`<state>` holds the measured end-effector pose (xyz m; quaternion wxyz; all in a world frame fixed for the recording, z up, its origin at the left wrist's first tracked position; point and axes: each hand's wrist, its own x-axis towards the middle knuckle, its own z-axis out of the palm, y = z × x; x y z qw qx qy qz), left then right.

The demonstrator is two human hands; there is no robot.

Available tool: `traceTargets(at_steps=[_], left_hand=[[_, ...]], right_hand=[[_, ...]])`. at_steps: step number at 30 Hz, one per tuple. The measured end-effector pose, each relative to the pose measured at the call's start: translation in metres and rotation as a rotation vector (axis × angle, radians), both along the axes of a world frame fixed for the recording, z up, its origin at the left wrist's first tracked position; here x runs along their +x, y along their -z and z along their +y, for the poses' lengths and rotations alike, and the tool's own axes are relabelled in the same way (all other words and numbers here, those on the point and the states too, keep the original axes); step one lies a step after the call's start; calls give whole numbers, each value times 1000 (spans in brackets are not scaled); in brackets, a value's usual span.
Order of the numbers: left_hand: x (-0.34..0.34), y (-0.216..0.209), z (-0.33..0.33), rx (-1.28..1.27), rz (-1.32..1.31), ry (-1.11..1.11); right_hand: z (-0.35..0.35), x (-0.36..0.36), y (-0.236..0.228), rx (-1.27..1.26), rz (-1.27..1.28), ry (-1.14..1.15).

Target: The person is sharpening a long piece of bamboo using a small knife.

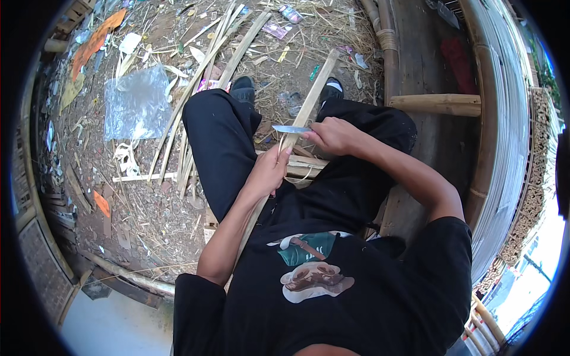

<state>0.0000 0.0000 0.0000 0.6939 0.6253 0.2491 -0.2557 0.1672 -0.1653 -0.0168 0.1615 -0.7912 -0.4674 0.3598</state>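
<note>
A long, flat bamboo strip (316, 90) slants between my knees, its far end near my right shoe and its near end running back under my left forearm. My left hand (270, 171) is closed around the strip at my lap. Just beyond it, my right hand (333, 135) grips a knife whose handle is hidden in the fist. The knife blade (290, 129) points left and lies across the strip, close to the left hand's fingers. A thin sliver of bamboo curls beside the left hand.
Several long bamboo strips (205, 62) lie on the littered dirt floor to the left, near a clear plastic sheet (138, 102). Orange scraps (98, 41) lie farther left. On the right stand a wooden bench (424, 127) and a bamboo frame (439, 105). Cut pieces are stacked between my legs.
</note>
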Motion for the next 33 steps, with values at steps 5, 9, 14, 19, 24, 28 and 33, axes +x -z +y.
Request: traceTargets(at_steps=[5, 9, 14, 19, 24, 28, 33], left_hand=[[3, 3, 5, 230, -109, -9], [1, 4, 0, 247, -97, 4], [-3, -3, 1, 265, -73, -18], [-2, -2, 2, 224, -94, -67], [2, 2, 1, 178, -80, -73], [-1, 16, 1, -53, -128, -142], [7, 9, 7, -335, -59, -200]], right_hand=[[11, 2, 18, 3, -130, 109], [6, 9, 22, -1, -123, 102], [2, 41, 29, 24, -123, 163], [4, 43, 24, 122, -33, 321], [5, -3, 13, 187, 5, 169], [9, 8, 9, 152, 192, 181], [-1, 17, 30, 89, 31, 277]])
